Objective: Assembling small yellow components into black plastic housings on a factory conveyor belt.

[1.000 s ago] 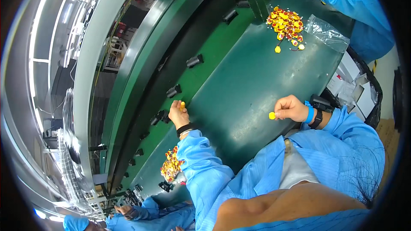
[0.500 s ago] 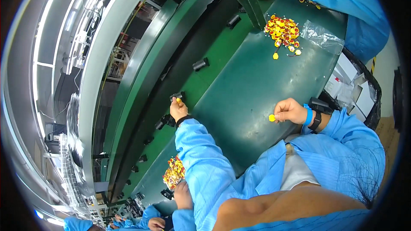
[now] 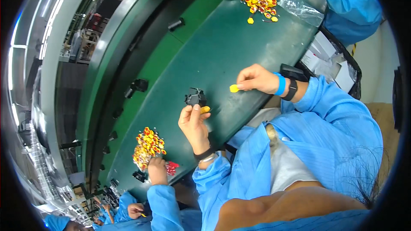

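My left hand [image 3: 195, 126] grips a black plastic housing [image 3: 196, 96] above the green work surface [image 3: 205, 66]. Something yellow, like a finger cot, covers one fingertip of that hand. To its right, my right hand [image 3: 257, 80] pinches a small yellow hexagonal piece [image 3: 234, 88] between thumb and fingers. The two hands are apart, and the yellow piece does not touch the housing.
Piles of yellow-and-red pieces lie at the far end [image 3: 259, 1] and at the left [image 3: 148, 145], where a co-worker's hand [image 3: 157, 172] reaches. Black housings [image 3: 136, 87] sit along the green conveyor. A clear plastic bag [image 3: 302, 9] lies far right, near a lined bin [image 3: 355, 72].
My left hand has come back from the conveyor with the black housing. My right hand still pinches the yellow piece. The view has shifted, and the co-worker's hand is at the left pile.
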Tool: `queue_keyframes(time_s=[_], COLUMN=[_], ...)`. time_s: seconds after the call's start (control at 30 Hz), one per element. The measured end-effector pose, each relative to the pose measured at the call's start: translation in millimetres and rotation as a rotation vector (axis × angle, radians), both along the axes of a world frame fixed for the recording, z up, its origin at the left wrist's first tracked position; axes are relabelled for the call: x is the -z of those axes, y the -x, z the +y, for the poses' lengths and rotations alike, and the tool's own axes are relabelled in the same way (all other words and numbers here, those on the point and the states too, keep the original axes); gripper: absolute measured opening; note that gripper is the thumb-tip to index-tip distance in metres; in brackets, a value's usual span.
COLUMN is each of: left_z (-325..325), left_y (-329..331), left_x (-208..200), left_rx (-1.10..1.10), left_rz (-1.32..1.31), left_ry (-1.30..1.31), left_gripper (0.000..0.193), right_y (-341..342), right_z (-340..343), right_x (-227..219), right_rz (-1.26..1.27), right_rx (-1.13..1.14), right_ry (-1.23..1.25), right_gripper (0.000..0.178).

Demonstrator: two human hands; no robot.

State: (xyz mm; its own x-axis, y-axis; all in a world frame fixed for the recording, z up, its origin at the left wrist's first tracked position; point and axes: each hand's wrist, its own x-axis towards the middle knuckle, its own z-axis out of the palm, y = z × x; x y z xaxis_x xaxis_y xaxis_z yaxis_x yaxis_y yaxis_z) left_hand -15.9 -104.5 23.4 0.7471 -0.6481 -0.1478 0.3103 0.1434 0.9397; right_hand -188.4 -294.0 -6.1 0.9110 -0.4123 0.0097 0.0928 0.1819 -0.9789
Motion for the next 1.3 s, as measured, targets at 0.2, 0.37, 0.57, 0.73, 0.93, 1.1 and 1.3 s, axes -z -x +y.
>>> queue_keyframes(time_s=[0.2, 0.37, 0.57, 0.73, 0.93, 1.1, 1.3], left_z=[24.1, 34.4, 42.4, 42.1, 41.5, 40.2, 43.4], left_y=[40.6, 50.4, 48.6, 47.9, 48.7, 49.6, 53.8], left_x=[19.2, 22.2, 27.2, 30.8, 32.4, 30.1, 25.4], left_rx=[-0.056, -0.043, 0.003, 0.031, 0.044, 0.043, 0.055], left_rz=[-0.001, -0.049, -0.114, -0.130, -0.117, -0.129, -0.160], left_ry=[0.017, -0.004, -0.002, 0.025, 0.027, 0.030, -0.013], left_gripper=[0.007, 0.010, 0.011, 0.012, 0.012, 0.013, 0.011], right_y=[-23.0, -23.7, -27.9, -29.2, -29.8, -30.3, -31.1], right_z=[39.2, 59.9, 64.9, 65.6, 65.6, 66.0, 66.4], right_x=[-19.0, -21.2, -19.6, -23.2, -13.2, -14.9, -14.5], right_rz=[-0.012, -0.016, 0.047, 0.160, 0.177, 0.219, 0.247], right_rx=[-0.117, -0.111, -0.130, -0.143, -0.126, -0.121, -0.128], right_ry=[0.193, 0.206, 0.238, 0.326, 0.274, 0.290, 0.311], right_gripper=[0.014, 0.014, 0.015, 0.013, 0.012, 0.013, 0.014])
